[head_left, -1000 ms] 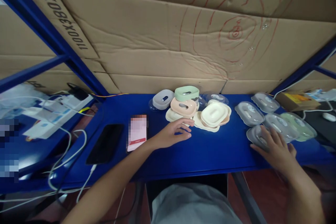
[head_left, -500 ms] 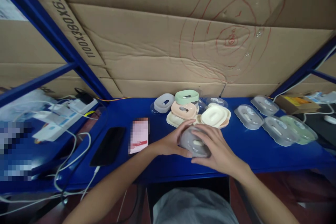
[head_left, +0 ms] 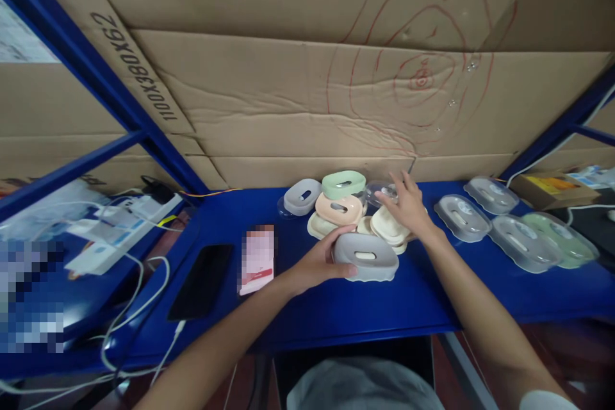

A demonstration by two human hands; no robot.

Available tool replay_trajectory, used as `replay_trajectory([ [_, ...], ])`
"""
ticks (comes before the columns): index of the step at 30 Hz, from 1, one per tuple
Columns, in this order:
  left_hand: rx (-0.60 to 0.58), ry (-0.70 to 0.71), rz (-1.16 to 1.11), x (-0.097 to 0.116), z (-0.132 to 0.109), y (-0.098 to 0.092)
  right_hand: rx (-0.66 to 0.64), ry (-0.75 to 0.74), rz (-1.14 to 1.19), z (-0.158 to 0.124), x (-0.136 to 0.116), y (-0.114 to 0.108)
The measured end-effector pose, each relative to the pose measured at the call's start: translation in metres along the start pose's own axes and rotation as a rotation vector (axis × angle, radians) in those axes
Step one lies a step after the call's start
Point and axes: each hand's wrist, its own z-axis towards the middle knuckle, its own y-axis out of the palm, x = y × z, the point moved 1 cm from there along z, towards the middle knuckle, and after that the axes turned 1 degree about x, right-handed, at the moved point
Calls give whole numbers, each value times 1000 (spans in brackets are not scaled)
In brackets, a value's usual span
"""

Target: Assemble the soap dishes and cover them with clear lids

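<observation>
My left hand (head_left: 327, 262) grips a grey oval soap dish (head_left: 368, 253) by its left side, thumb at the front, just above the blue table. My right hand (head_left: 406, 202) is stretched toward the back, fingers apart, beside a clear plastic lid (head_left: 382, 191); whether it touches the lid I cannot tell. Below that hand lie cream oval trays (head_left: 388, 224), partly hidden by it. Behind the grey dish stand a peach soap dish (head_left: 339, 208), a green soap dish (head_left: 343, 184) and a pale grey-lilac soap dish (head_left: 302, 195).
Several soap dishes under clear lids (head_left: 462, 218) stand on the right side of the table (head_left: 307, 317). Two phones, one black (head_left: 200, 282) and one lit (head_left: 258, 259), lie to the left. A power strip (head_left: 120, 234) with cables is farther left. Cardboard (head_left: 269, 102) closes off the back.
My right hand has let go of the grey soap dish and moved back to the clear lid. The left hand keeps hold of the dish, whose top now shows uncovered.
</observation>
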Motion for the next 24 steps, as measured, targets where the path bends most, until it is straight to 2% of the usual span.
replay_trajectory([
  [3, 7, -1, 13, -2, 1, 1, 97, -146, 120, -12, -15, -8],
  [5, 22, 18, 13, -2, 2, 0, 87, -272, 227, -22, -30, -22],
  [8, 62, 104, 6, 0, 3, -5, -171, -529, 406, -36, -56, -38],
  [10, 107, 185, 12, 2, 5, -10, -325, -640, 456, -45, -70, -40],
  [12, 156, 263, 47, 3, 7, -15, -342, -667, 445, -50, -78, -38],
  [17, 194, 428, 155, 7, 10, -18, -209, -645, 510, -53, -79, -26],
  [24, 183, 518, 256, 15, 7, -18, -86, -571, 552, -60, -80, -18],
])
